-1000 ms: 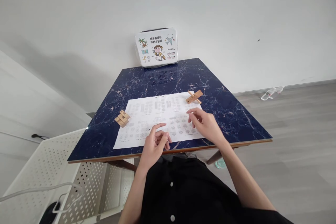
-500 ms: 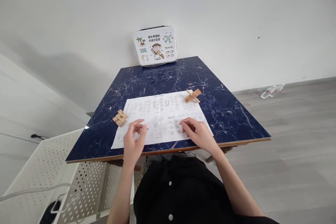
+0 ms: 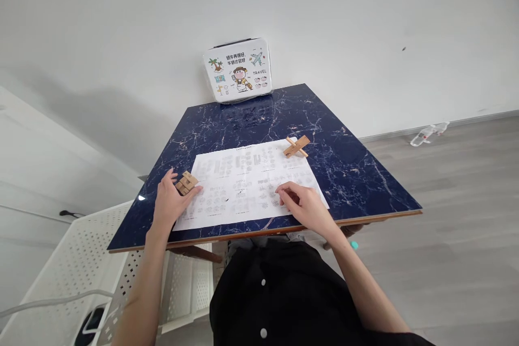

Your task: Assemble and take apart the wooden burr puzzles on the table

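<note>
My left hand [image 3: 170, 200] is at the left edge of a printed instruction sheet [image 3: 219, 216], its thumb and fingers spread around a small wooden block puzzle [image 3: 187, 183]. The thumb reaches the puzzle's near right side and the fingers its far left side; a firm grip cannot be made out. My right hand [image 3: 302, 203] rests on the sheet's right part, fingers loosely bent and thumb apart, with nothing visible in it. Beyond it, a wooden puzzle of crossed pieces [image 3: 297, 147], a flat plank with a thin stick through it, lies on the sheet's far right corner.
A blue marbled table [image 3: 243, 124] holds everything. At its back, a white case with cartoon prints [image 3: 239, 71] leans on the wall. A white perforated rack [image 3: 81, 259] with a cable stands at the left. Clear plastic bottles [image 3: 428, 134] lie on the floor at right.
My left hand has moved left from over the sheet to the wooden block puzzle, and its fingers have spread around it. My right hand has stayed nearly in place.
</note>
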A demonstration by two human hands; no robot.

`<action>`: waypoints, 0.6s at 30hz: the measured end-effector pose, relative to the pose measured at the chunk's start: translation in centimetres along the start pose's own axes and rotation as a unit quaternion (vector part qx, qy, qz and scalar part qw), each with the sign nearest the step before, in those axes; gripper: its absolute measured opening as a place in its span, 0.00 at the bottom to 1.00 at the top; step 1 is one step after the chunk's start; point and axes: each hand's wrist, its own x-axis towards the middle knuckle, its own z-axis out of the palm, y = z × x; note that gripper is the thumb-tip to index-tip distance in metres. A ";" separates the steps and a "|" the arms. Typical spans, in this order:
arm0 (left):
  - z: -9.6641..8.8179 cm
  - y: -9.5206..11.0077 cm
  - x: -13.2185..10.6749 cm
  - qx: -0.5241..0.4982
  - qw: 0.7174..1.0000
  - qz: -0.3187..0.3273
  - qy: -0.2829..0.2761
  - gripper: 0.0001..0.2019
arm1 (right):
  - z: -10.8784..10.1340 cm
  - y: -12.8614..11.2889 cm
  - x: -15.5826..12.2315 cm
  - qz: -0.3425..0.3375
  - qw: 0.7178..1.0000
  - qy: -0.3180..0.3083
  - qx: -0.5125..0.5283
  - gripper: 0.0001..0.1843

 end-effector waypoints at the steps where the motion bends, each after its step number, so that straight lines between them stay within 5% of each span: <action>1: 0.0 0.0 0.2 0.013 1.000 -0.001 -0.008 0.53 | 0.0 0.0 0.0 -0.001 1.000 -0.003 0.001 0.13; 10: -0.4 0.5 2.3 0.142 0.987 -0.002 -0.073 0.42 | -0.1 -0.1 0.1 0.000 1.000 -0.005 0.001 0.12; 18: -0.7 2.7 0.5 0.127 0.991 0.041 -0.026 0.32 | 0.0 -0.2 0.1 -0.002 1.000 -0.001 0.000 0.12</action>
